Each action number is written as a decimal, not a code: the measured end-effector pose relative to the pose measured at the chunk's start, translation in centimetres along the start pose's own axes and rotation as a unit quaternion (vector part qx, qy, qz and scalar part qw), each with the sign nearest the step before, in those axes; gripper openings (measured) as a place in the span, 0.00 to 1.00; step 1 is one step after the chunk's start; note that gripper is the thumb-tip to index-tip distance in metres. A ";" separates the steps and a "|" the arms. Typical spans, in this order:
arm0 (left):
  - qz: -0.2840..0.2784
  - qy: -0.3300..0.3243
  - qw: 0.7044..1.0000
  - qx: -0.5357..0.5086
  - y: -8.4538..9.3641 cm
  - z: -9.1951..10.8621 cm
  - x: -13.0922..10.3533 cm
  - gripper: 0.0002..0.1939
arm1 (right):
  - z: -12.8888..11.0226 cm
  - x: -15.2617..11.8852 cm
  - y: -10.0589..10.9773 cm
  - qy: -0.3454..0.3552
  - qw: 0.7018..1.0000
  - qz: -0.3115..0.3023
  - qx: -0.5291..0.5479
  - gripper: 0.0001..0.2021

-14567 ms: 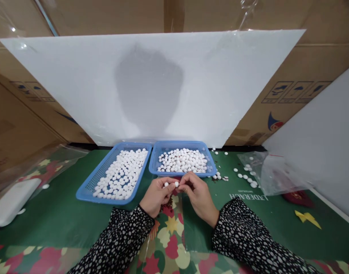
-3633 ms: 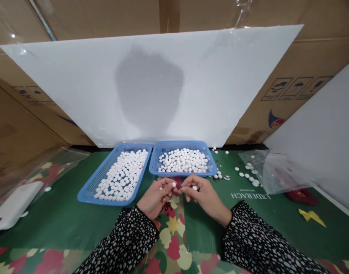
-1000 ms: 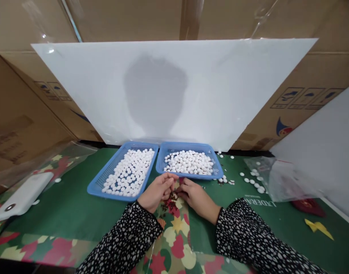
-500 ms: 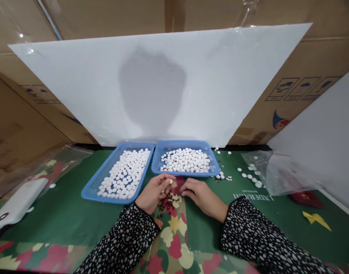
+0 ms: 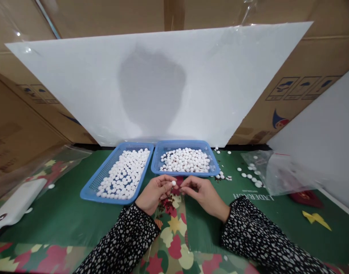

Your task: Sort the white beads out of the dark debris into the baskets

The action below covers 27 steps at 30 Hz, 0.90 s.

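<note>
Between the thumb and forefinger of my left hand point(image 5: 155, 194) is a small round white piece point(image 5: 173, 183), like a bead or button. The fingertips of my right hand point(image 5: 202, 195) are pinched together just to the right of that piece; what they hold, if anything, is too small to make out. Both hands are just in front of the right blue basket point(image 5: 182, 174), which holds a heap of similar white pieces point(image 5: 186, 160). The left blue basket point(image 5: 86, 193), slanted beside it, also holds many white pieces point(image 5: 126, 171). Small dark red-brown bits point(image 5: 166, 203) lie under my left hand.
Loose white pieces point(image 5: 249, 176) lie on the green cover point(image 5: 217, 236) at right, near a clear plastic bag point(image 5: 285, 175) and a yellow scrap point(image 5: 316, 219). On the left lies a white handled object point(image 5: 19, 201). A white board point(image 5: 214, 83) and cardboard stand behind the baskets.
My right hand's fingertips have moved left and slightly up, closer to the white piece. In my left fingers that piece has shifted a little to the right and shows more fully.
</note>
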<state>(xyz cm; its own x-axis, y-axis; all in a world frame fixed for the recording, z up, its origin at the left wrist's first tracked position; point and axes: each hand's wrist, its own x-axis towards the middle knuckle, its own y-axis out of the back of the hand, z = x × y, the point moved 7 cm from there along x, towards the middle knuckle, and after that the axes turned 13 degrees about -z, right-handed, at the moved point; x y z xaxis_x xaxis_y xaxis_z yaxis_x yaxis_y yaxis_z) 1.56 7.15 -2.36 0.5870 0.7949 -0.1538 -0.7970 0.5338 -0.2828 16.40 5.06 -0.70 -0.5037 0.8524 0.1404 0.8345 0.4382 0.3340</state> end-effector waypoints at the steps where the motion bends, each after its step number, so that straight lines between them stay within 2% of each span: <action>1: -0.002 -0.001 1.000 -0.003 0.0 -0.1 0.0 0.15 | 0.1 0.0 0.2 -0.001 0.999 0.011 0.041 0.05; 4: 0.000 -0.003 1.000 0.000 0.1 -0.2 0.1 0.15 | 0.2 0.2 0.3 0.001 0.992 0.024 0.122 0.06; 7: 0.000 0.001 1.000 0.010 0.0 -0.2 0.1 0.14 | 0.3 0.2 0.2 -0.001 0.987 0.028 0.158 0.06; 14: -0.008 0.013 0.999 0.044 -0.5 0.0 0.0 0.14 | 0.5 0.2 -0.5 -0.008 0.991 0.015 0.134 0.02; 19: -0.011 0.003 0.997 0.075 -0.7 0.1 0.0 0.14 | -0.6 0.2 -0.2 0.029 0.997 0.035 0.067 0.03; 27: -0.004 0.014 1.000 0.008 -1.3 -0.2 0.0 0.15 | -1.7 0.0 -0.2 0.069 0.995 0.052 0.040 0.03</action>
<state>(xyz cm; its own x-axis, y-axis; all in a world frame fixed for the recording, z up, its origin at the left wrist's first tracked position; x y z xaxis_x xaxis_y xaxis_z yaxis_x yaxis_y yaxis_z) 2.64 6.32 -2.20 0.5971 0.7821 -0.1783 -0.7942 0.5450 -0.2688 15.85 4.46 0.80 -0.4350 0.8496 0.2982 0.8961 0.3760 0.2359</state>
